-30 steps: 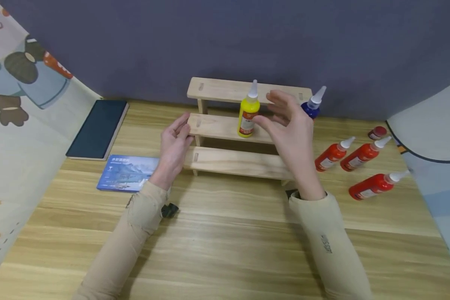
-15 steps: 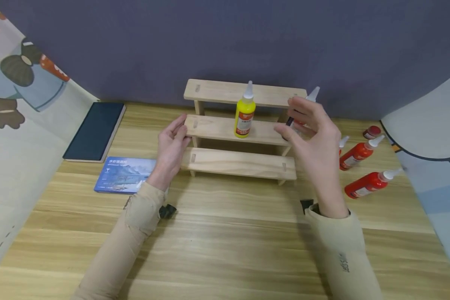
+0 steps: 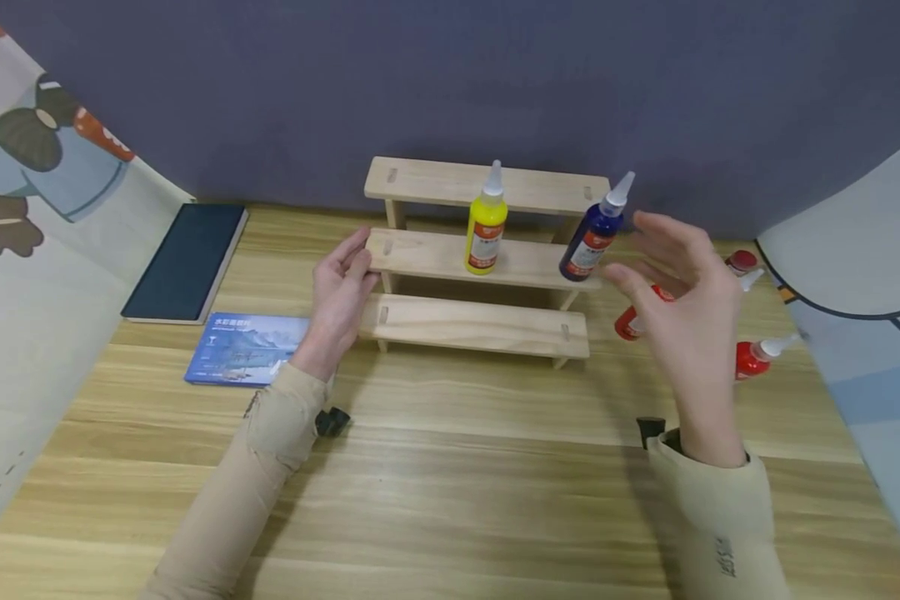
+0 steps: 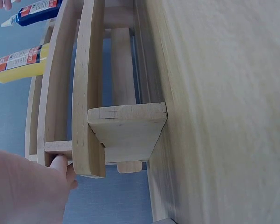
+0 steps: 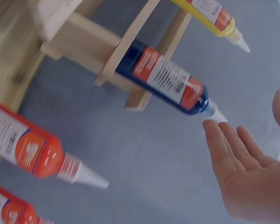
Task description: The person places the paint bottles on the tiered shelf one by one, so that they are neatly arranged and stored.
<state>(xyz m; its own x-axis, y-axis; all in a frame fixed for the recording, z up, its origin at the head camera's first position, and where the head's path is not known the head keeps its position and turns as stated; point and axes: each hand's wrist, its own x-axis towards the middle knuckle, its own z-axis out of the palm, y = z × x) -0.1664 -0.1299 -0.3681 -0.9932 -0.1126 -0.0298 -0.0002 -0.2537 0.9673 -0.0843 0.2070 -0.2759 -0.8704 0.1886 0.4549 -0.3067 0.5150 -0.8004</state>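
A wooden three-step rack (image 3: 480,327) stands at the back of the table. My left hand (image 3: 341,296) grips the left end of its middle step, with thumb and fingers at the edge in the left wrist view. On that step a yellow paint bottle (image 3: 486,237) stands upright near the middle, and a dark blue paint bottle (image 3: 591,243) is at the right end. Just right of the blue bottle is my right hand (image 3: 686,304), holding nothing, its thumb apart from the fingers. The right wrist view shows its fingertips (image 5: 209,125) near the blue bottle's nozzle.
Red paint bottles (image 5: 37,147) stand right of the rack, partly hidden by the right hand in the head view. Behind them is a small red jar (image 3: 741,262). At left lie a dark book (image 3: 186,262) and a blue box with a landscape picture (image 3: 243,350).
My right hand has moved right, from beside the yellow bottle past the blue one, leaving the blue bottle in full view. The left hand stays on the rack; the view shifts slightly.
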